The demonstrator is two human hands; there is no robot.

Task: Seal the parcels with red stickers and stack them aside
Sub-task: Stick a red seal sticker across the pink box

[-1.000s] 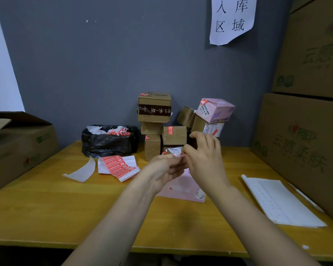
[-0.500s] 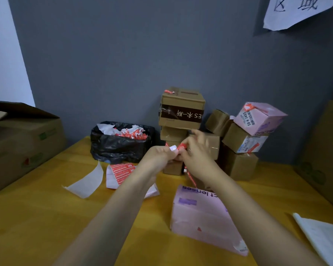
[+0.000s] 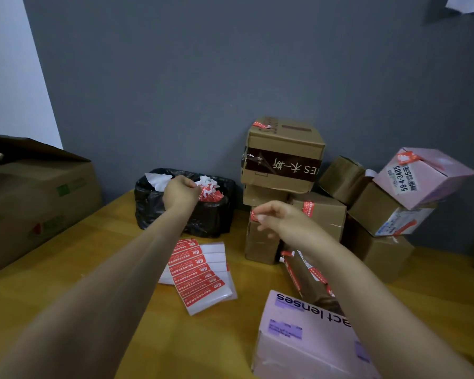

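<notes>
R hand (image 3: 281,218) pinches 1 red sticker (image 3: 254,215) in front of box stack (image 3: 282,157). L hand (image 3: 181,192), fingers curled, over 1 black bin bag (image 3: 159,212); contents unclear. 1 pink parcel (image 3: 298,340) on table (image 3: 52,263), unsealed side not visible.

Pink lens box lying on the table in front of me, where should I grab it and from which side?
The pink box lies flat with its left side free. A brown parcel crowds its far edge, and the arm of the right hand, which pinches a sticker, crosses its right part. So probably grip the left edge, coming from the left, thumb on the flat top.
</notes>
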